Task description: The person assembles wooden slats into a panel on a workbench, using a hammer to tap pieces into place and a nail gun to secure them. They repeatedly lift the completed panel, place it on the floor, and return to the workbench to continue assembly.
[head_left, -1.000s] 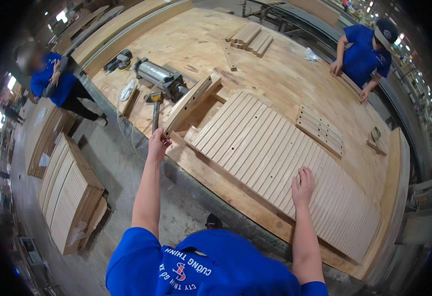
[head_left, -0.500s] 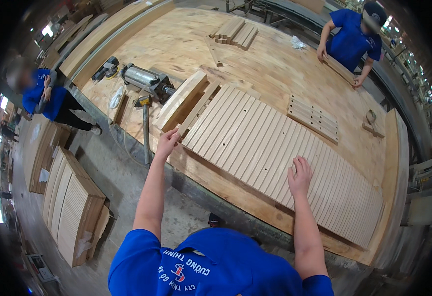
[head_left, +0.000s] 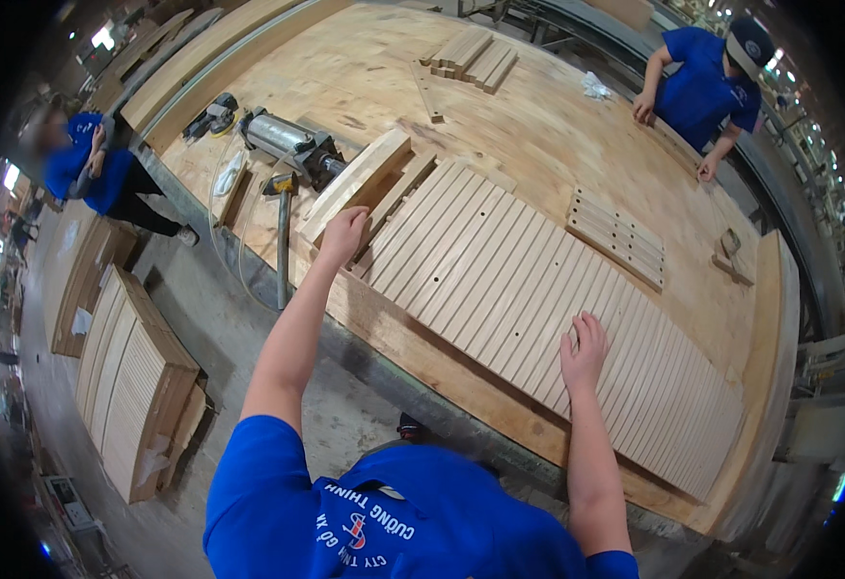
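Observation:
A long slatted wooden panel point(head_left: 500, 261) with a few dark holes lies across the worktable in front of me. My left hand point(head_left: 343, 236) is closed at the near end of a narrow wooden strip point(head_left: 405, 191), which runs along the panel's left end; its fingertips are partly hidden. Left of that strip, beyond a gap, stands a thick wooden block point(head_left: 369, 174). A metal cylinder clamp point(head_left: 287, 143) has its rod end toward this block. My right hand point(head_left: 585, 355) rests on the slats with its fingers spread, holding nothing.
A hammer point(head_left: 284, 232) lies left of the block. Beyond the panel are a drilled board point(head_left: 615, 236) and stacked wood pieces point(head_left: 471, 60). A co-worker point(head_left: 707, 92) handles wood at the far right; another person point(head_left: 104, 179) stands left. Panels point(head_left: 133, 386) are stacked on the floor.
My left hand has moved away from me, up from the table's near edge, and its fingers are more curled. My right hand stays on the slats. The view has shifted slightly.

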A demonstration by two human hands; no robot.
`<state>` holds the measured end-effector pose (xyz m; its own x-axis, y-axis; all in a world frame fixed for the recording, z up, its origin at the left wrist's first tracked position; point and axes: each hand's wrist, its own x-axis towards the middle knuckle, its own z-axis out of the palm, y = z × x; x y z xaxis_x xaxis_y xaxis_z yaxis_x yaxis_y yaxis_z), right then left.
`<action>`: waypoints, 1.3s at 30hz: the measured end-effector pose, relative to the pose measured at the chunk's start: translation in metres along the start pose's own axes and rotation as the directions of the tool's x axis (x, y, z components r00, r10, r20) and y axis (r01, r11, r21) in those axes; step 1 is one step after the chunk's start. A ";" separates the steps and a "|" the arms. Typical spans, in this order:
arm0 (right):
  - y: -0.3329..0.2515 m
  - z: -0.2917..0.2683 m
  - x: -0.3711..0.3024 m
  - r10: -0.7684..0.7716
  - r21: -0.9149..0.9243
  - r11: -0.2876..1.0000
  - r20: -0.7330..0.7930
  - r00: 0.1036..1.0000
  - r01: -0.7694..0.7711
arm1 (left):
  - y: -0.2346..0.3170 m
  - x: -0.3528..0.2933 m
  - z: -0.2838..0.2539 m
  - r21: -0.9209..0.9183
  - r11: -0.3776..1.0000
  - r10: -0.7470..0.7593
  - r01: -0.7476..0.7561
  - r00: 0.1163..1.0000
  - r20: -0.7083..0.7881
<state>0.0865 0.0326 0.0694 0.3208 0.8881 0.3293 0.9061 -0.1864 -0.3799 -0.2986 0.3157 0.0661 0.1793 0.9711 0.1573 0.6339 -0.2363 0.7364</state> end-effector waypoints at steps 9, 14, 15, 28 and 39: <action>0.004 0.008 0.003 -0.016 -0.019 1.000 0.005 1.000 0.016 | -0.021 0.045 0.035 -0.416 0.860 -0.195 0.297 0.943 0.270; 0.000 0.007 0.002 0.027 -0.063 0.998 0.059 0.998 -0.023 | -0.019 0.042 0.038 -0.362 0.902 -0.168 0.237 0.963 0.212; -0.001 0.007 0.001 0.016 -0.065 0.998 0.047 0.999 -0.013 | -0.020 0.040 0.037 -0.391 0.887 -0.166 0.245 0.960 0.225; 0.018 0.014 -0.001 -0.064 -0.014 0.998 0.002 0.998 0.064 | 0.023 0.023 0.066 0.372 0.862 0.418 -0.345 0.899 -0.134; 0.051 -0.011 -0.050 0.234 -0.346 0.910 -0.022 0.972 -0.227 | 0.168 -0.162 0.176 0.407 0.649 0.467 -0.643 0.759 0.453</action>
<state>0.1200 -0.0260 0.0434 0.5298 0.8103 0.2505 0.8475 -0.5168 -0.1210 -0.0890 0.1134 0.0490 0.7735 0.6119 0.1653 0.6023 -0.7908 0.1089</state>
